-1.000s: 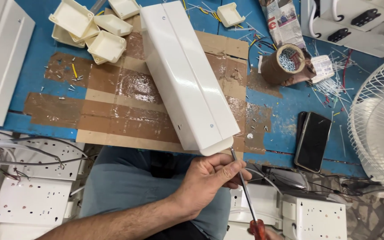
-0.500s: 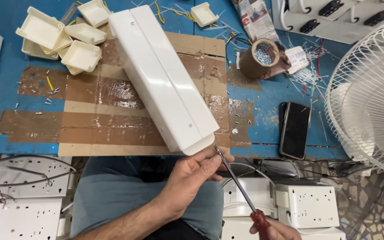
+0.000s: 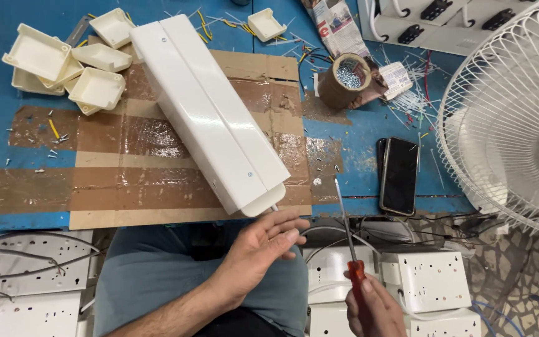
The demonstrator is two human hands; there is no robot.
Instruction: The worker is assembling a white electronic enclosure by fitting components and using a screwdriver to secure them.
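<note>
Right hand (image 3: 374,307) low in the picture, its fingers (image 3: 378,298) wrapped tight around the red grip of the screwdriver (image 3: 348,236), the thin shaft pointing up and a touch left, its tip just off the counter's near edge. Left hand (image 3: 263,248) sits open, fingers (image 3: 282,232) loosely spread and holding nothing, palm turned up just under the near end of the long white box (image 3: 210,112). That box lies slantwise across the taped cardboard sheet (image 3: 126,187) on the blue counter (image 3: 357,150), its near end poking over the edge above the person's lap. To do this well, I'd say steady the box's end with the free hand before the tip goes near the small screw on its top face, and keep the shaft square to it. Room is snug: a dark phone (image 3: 399,176) lies just right of the shaft, a roll of tape (image 3: 344,81) filled with screws beyond it, a fan guard (image 3: 506,118) crowding the right. Small cream boxes (image 3: 70,62) cluster far left, well apart.
</note>
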